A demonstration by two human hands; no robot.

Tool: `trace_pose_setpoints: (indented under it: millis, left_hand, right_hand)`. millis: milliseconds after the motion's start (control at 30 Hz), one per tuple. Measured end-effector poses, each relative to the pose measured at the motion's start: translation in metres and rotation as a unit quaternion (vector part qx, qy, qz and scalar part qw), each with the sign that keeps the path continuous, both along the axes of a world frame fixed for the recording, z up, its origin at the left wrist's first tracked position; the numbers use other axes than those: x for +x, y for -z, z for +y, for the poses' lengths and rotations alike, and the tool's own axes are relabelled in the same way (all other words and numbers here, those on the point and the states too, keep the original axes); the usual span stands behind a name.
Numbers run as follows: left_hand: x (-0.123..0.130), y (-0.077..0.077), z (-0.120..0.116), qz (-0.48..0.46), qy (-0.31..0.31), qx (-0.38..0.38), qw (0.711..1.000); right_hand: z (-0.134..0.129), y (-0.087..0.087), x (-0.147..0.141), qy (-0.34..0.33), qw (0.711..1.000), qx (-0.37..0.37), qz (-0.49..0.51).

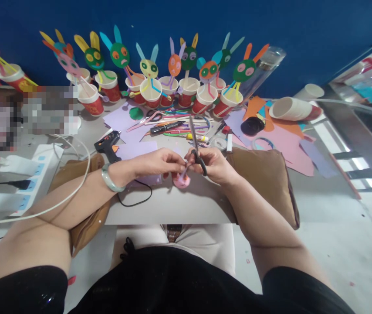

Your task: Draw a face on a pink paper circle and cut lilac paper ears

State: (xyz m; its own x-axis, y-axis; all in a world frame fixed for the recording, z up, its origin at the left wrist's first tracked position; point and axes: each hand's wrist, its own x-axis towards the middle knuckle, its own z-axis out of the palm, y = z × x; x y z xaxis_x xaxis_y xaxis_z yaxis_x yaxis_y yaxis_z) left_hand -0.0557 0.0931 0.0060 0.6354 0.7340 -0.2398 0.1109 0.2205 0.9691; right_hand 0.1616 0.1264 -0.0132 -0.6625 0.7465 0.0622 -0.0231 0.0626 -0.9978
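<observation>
Both hands meet over the front middle of the table. In my right hand [212, 165] is a pair of scissors [194, 135], its black handle at the fingers and its blades pointing away from me. My left hand [168, 162] is closed, its fingertips pinching a thin purple strip [183, 171], perhaps a pipe cleaner. Just below the fingertips is a small round pink piece [181, 181], which the strip seems to join. The fingers partly hide where strip and piece meet.
Paper cups [187, 92] with rabbit-faced figures line the back. Pipe cleaners [176, 122], a marker [164, 127] and coloured paper [292, 148] lie ahead. A glue gun [107, 146] sits left, near a power strip [37, 174]. Brown cushions [264, 183] flank my forearms; a cable [88, 174] crosses my left arm.
</observation>
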Motion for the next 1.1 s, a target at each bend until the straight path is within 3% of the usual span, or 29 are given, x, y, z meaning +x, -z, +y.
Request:
trace_pose_setpoints:
  millis: [100, 167, 300, 467, 567, 733, 900, 1100]
  left_hand:
    - [0.002, 0.003, 0.001, 0.027, -0.096, 0.094, 0.990]
    - [0.004, 0.005, 0.001, 0.055, -0.125, 0.158, 0.978]
    - [0.004, 0.008, 0.000, 0.102, -0.144, 0.241, 0.954]
    - [0.003, 0.009, -0.001, 0.140, -0.140, 0.278, 0.940]
    - [0.004, 0.010, -0.002, 0.129, -0.150, 0.273, 0.941]
    - [0.006, 0.006, -0.002, 0.001, -0.210, 0.182, 0.961]
    - [0.006, -0.002, -0.002, -0.059, -0.296, 0.132, 0.944]
    - [0.006, 0.002, -0.001, -0.104, -0.339, 0.127, 0.926]
  right_hand:
    - [0.002, 0.003, -0.002, 0.059, 0.997, 0.032, -0.040]
    - [0.002, 0.005, -0.003, 0.074, 0.995, 0.044, -0.058]
    - [0.002, 0.006, -0.004, 0.075, 0.994, 0.042, -0.064]
    - [0.001, 0.006, -0.004, 0.090, 0.993, 0.042, -0.069]
    - [-0.001, 0.006, -0.006, 0.101, 0.992, 0.041, -0.066]
    - [-0.005, 0.002, -0.009, 0.149, 0.988, 0.036, -0.032]
    - [-0.008, 0.001, -0.010, 0.070, 0.994, 0.064, -0.061]
    - [-0.013, 0.006, -0.013, -0.008, 0.990, 0.080, -0.116]
